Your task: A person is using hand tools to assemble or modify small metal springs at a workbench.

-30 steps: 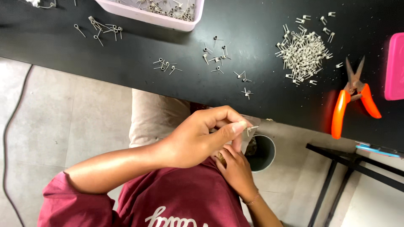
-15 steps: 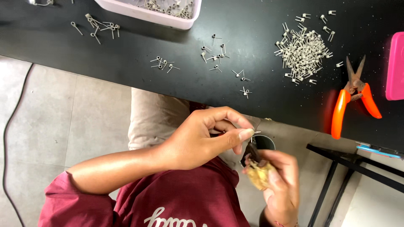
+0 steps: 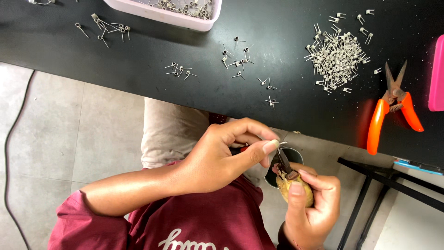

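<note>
Small metal spring (image 3: 283, 143) pinched in left grip (image 3: 222, 159), yellow-handled pliers (image 3: 289, 178) clasped in right grip (image 3: 310, 208), dark cup (image 3: 296, 156) directly beneath, black desk (image 3: 138, 65) beyond.

We see our own body from above: a maroon short-sleeved cotton t-shirt (image 3: 208, 222) with white lettering across the chest, partly cut off at the frame's lower edge. The left sleeve (image 3: 83, 222) ends above the elbow, wrinkled and bunched. Below that our forearms are bare, no watch, no gloves. Our left hand (image 3: 222, 159) and right hand (image 3: 310, 208) are both bare, nails short and unpainted. Light beige trousers (image 3: 173, 132) cover the one leg in view, fabric smooth with faint creases.
</note>
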